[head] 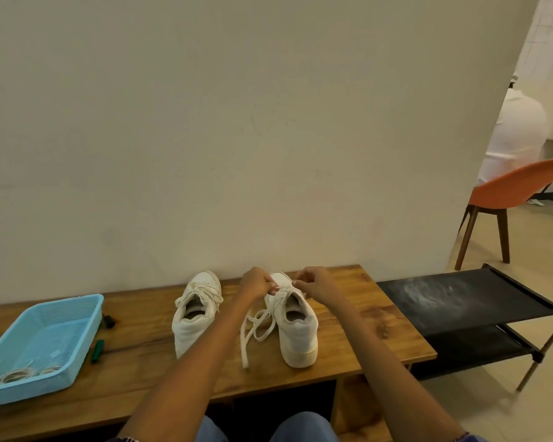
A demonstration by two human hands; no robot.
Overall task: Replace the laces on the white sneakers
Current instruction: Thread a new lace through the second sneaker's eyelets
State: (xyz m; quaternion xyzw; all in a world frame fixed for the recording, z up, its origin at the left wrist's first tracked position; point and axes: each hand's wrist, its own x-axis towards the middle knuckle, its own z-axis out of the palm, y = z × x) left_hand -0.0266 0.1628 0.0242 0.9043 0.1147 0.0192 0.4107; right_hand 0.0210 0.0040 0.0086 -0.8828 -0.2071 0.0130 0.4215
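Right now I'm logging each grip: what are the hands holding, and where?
Both the left hand and right hand pinch the lace over the right sneaker, near its front eyelets.

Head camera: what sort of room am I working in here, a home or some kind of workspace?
Probably a shared workspace or office, not certain. A low wooden bench stands against a bare partition wall, a black shoe rack stands beside it, and another person sits on an orange chair beyond.

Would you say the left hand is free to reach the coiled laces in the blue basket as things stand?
Probably not yet: the left hand is pinching the right sneaker's lace. Once released, the way to the coiled laces in the open blue basket looks unobstructed.
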